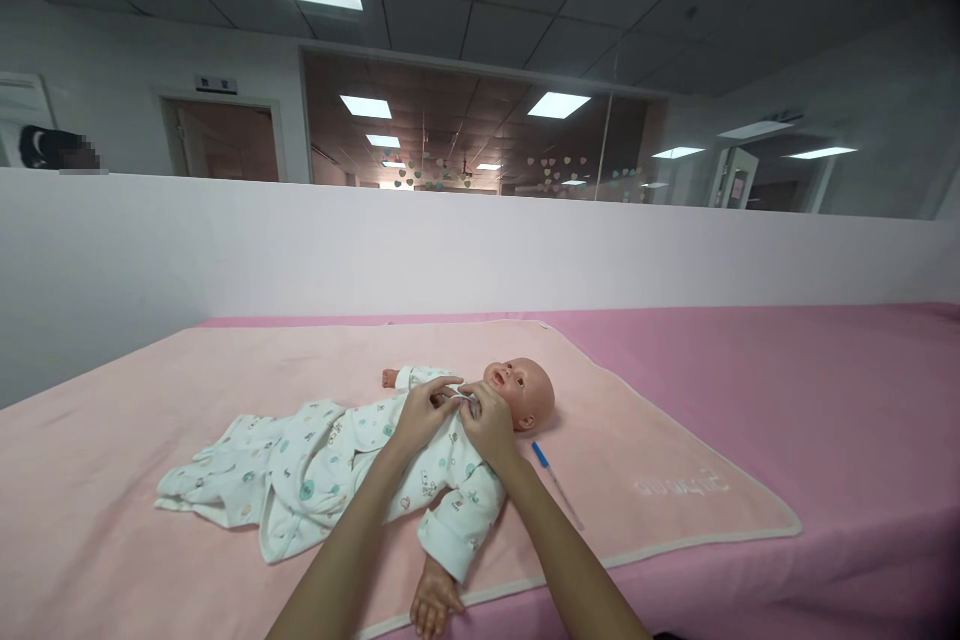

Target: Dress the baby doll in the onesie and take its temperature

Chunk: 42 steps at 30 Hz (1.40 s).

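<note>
Closest to me, the baby doll's [456,460] near hand pokes over the blanket's [675,500] near edge; the rest of the doll lies on its back along that side, head toward the right corner. Its patterned gown [307,465] trails toward the left, hiding the legs, and the person's left forearm cuts across part of it. The left hand [427,410] and right hand [487,420] meet at the collar, fingertips drawn tight on a thin white strip [463,397]; the fingers mask most of it. A slim blue-capped stick [540,456] lies just beside the right forearm. White lettering [681,484] near the blanket's right corner looks turned around, and I can't read it. Beyond the white partition [480,250], a door sign [216,85] is too blurred to read, and a dark, pixelated shape [56,148] is partly cut off behind the partition.
</note>
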Motion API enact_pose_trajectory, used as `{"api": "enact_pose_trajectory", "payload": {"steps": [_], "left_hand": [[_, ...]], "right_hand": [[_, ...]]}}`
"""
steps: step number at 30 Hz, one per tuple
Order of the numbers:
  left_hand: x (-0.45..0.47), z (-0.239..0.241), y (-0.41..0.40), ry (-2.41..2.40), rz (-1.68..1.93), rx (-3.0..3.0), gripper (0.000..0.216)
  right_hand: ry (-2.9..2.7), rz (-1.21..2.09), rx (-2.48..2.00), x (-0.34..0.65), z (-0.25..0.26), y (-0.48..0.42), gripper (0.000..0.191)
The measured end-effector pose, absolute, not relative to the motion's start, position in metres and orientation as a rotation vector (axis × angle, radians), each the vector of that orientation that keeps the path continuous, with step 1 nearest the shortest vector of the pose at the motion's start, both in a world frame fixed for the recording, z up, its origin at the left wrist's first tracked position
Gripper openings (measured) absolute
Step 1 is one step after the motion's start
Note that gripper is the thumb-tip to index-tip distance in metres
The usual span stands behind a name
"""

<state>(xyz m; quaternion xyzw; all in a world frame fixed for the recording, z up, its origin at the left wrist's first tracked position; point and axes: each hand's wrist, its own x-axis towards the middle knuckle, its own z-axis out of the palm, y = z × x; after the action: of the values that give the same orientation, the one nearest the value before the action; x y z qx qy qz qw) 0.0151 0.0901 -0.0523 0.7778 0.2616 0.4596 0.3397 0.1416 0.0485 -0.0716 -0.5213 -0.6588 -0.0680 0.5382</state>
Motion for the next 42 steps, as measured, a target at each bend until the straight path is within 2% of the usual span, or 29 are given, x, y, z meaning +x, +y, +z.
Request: {"api": "enact_pose_trajectory", "payload": {"steps": [10,16,22,29,42], "left_hand": [[0.0154,-0.0572,0.0915,0.708,1.227,2.065,0.028],[0.0161,-0.0583,0.0924,0.765,1.257,2.069,0.020],[0.0163,-0.0574,0.0913,0.779,1.280,2.067,0.012],[0.0158,-0.0574,0.0900,0.783,1.290,2.061,0.006],[0.0149,-0.0550,0.0886,0.827,1.223,2.179,0.020]], "right_hand": [[-1.532,-0.237,-1.361,0.1418,-0.0737,0.0491,0.012],[-1.528,-0.232,-1.334,0.1392,-0.0700,0.0452,0.013],[-1.510,-0.218,-1.335,0.1393,-0.0700,0.0437,0.021],[-1.527,-0.241,-1.293,0.1402,-0.0723,0.0455,0.021],[-1.541,-0.105,-1.299,0.1413,-0.0695,0.0445,0.023]]}}
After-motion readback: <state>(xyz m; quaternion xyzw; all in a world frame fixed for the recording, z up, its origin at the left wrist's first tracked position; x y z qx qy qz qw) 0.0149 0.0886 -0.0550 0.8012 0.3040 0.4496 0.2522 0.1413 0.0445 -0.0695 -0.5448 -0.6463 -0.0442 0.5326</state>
